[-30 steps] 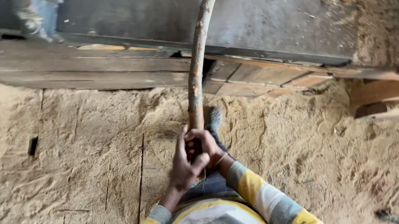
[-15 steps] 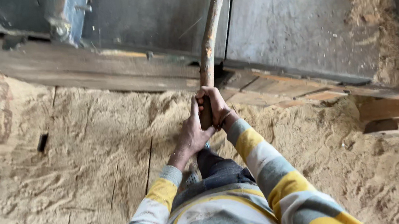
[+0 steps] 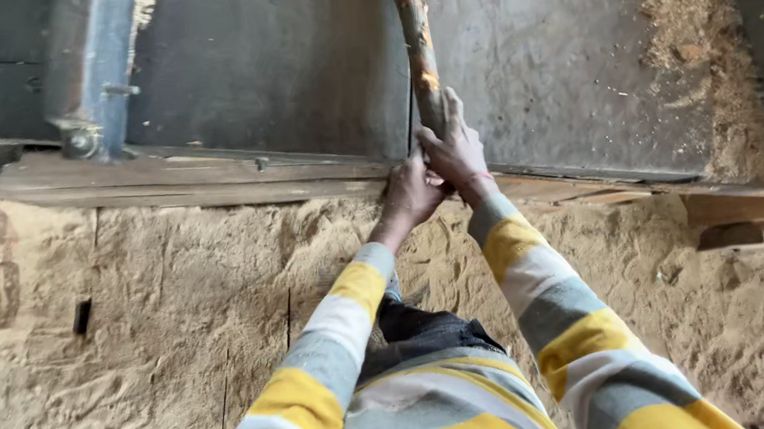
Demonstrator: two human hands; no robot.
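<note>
Hands, left hand (image 3: 411, 193) and right hand (image 3: 455, 151), both seemingly clenched round upright wooden pole (image 3: 420, 52)

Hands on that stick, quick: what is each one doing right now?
Left hand: closed around the wooden pole, low on it.
Right hand: closed on the same pole, just above the left.

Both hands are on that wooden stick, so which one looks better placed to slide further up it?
The right hand, probably. It sits higher on the wooden stick, its fingers already stretched up the shaft. The left hand grips lower, beside the plank edge.
</note>
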